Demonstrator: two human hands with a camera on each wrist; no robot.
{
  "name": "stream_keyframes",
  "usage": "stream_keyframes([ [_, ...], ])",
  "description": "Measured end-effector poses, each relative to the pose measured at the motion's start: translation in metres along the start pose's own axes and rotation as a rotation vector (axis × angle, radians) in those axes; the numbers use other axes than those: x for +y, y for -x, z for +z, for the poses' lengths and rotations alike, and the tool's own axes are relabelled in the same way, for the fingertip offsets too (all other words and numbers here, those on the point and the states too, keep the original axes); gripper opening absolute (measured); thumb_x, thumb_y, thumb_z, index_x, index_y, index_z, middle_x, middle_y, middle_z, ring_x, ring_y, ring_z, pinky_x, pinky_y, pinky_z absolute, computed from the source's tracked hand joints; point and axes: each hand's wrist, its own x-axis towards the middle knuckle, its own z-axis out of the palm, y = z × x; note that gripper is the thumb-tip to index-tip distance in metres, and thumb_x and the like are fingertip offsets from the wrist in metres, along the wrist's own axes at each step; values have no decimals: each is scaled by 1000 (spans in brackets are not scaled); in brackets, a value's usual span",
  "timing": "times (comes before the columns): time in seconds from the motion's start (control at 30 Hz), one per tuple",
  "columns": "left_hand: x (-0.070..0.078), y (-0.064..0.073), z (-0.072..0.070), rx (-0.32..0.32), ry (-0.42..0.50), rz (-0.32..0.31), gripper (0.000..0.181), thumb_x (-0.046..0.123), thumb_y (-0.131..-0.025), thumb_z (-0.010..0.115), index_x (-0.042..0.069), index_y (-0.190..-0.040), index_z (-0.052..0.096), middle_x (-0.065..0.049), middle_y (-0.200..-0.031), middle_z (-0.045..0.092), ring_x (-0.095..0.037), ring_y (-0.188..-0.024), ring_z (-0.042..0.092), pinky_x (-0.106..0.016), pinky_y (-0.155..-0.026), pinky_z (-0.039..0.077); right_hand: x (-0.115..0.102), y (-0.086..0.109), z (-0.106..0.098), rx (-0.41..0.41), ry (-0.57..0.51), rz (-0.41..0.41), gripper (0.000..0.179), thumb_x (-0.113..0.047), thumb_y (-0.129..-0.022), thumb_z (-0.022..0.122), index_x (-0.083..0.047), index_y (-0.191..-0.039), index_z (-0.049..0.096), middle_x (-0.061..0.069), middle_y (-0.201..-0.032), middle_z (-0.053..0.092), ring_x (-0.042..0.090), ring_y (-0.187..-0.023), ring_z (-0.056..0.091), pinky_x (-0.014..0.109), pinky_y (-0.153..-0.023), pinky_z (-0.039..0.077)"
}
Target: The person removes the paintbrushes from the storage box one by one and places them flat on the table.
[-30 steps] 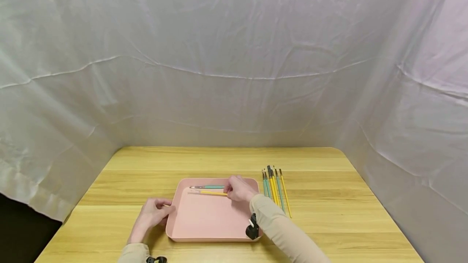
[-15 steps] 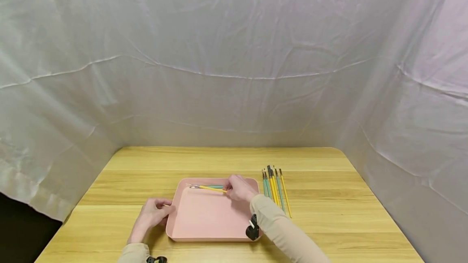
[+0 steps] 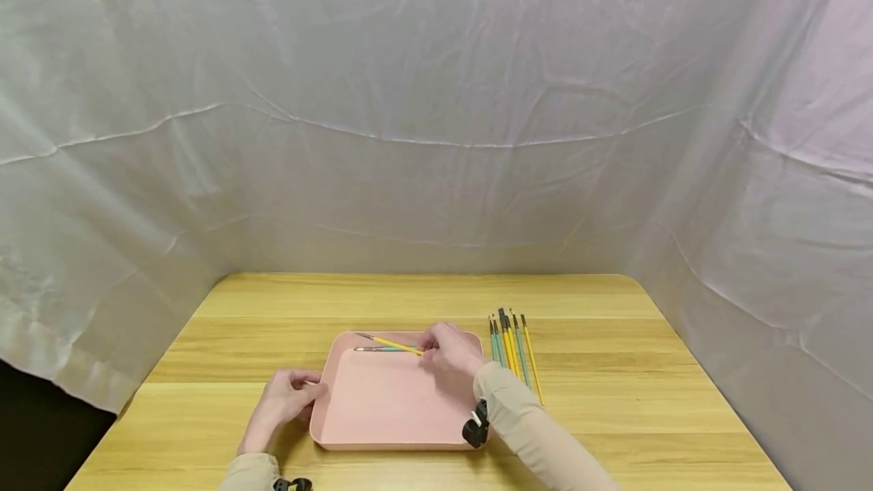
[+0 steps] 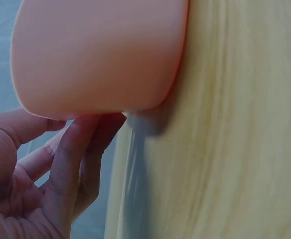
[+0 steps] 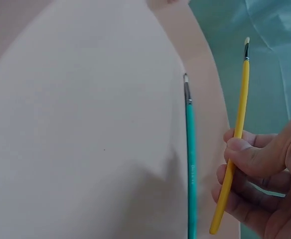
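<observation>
A yellow-handled paintbrush [image 5: 240, 104] is pinched between the thumb and fingers of my right hand [image 5: 265, 174], its bristles pointing away from the palm. In the head view my right hand [image 3: 452, 347] is over the far right part of the pink tray [image 3: 389, 408], and the yellow brush slants toward the far left rim. A teal-handled paintbrush [image 5: 191, 164] lies in the tray along its far wall. My left hand [image 3: 286, 400] rests at the tray's left side, and in the left wrist view its fingertips [image 4: 85, 122] touch the outer wall.
Several teal and yellow paintbrushes [image 3: 524, 354] lie side by side on the wooden table [image 3: 614, 385], right of the tray. Pale grey cloth [image 3: 436, 173] hangs behind the table and at both sides.
The yellow paintbrush has moved from the near side of the teal one to its far side, with its tip lifting toward the far rim. The right hand shifted slightly; the left hand stayed put.
</observation>
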Motion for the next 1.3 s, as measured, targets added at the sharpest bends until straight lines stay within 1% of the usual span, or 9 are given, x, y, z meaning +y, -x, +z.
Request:
stream_keyframes([
  [0.2,0,1,-1,-3,6,4,27,2,-85,70,-15,-105,69,-9,-75,71,-16,-65,67,-31,-57,61,0,4,-7,30,-24,96,11,-2,-86,74,-8,-93,79,3,-86,73,10,-79,60,27,-73,50],
  [0.27,0,1,-1,-4,9,3,27,2,-85,70,-16,-105,69,-9,-76,71,-16,-66,67,-31,-57,61,0,6,-9,38,-39,104,12,-2,-86,73,-8,-95,79,3,-87,72,10,-79,60,28,-74,50],
  [0.37,1,1,-1,-3,10,4,28,2,-84,70,-16,-106,68,-9,-76,72,-16,-66,68,-32,-57,61,1,10,-13,46,-63,90,13,-1,-87,72,-6,-96,78,5,-87,71,12,-79,59,28,-74,50],
  [0.63,0,2,0,-2,9,10,28,1,-84,70,-17,-106,68,-11,-77,72,-17,-66,68,-32,-57,62,4,27,-21,62,-39,45,8,0,-88,71,-3,-93,77,4,-84,69,12,-75,56,23,-65,47],
  [0.77,-1,2,1,0,10,15,27,1,-84,70,-17,-105,68,-11,-76,72,-17,-66,68,-32,-57,61,7,37,-24,86,-49,10,6,2,-88,70,1,-91,75,5,-83,67,11,-72,55,21,-61,45],
  [0.9,-1,1,1,-2,16,14,27,1,-84,70,-17,-105,68,-10,-76,72,-16,-65,67,-32,-57,61,11,47,-28,125,-57,-13,4,1,-88,71,2,-90,74,4,-81,67,9,-69,52,19,-59,43],
  [1.1,-1,1,1,-5,16,15,28,0,-84,69,-17,-106,67,-10,-76,71,-16,-65,67,-32,-57,61,19,58,-30,171,-98,19,4,0,-89,69,2,-90,73,6,-82,65,8,-64,49,18,-53,40],
  [1.2,-1,1,0,-3,14,17,28,0,-84,69,-17,-106,67,-10,-76,71,-16,-65,67,-32,-57,61,24,63,-31,193,-132,53,5,0,-90,68,1,-93,73,6,-83,64,9,-65,50,18,-53,40],
  [1.3,-1,1,1,-2,15,18,29,0,-84,69,-17,-107,67,-10,-76,71,-16,-65,67,-31,-56,61,28,68,-32,231,-167,58,7,1,-90,67,3,-96,72,8,-83,65,8,-65,50,18,-53,42],
])
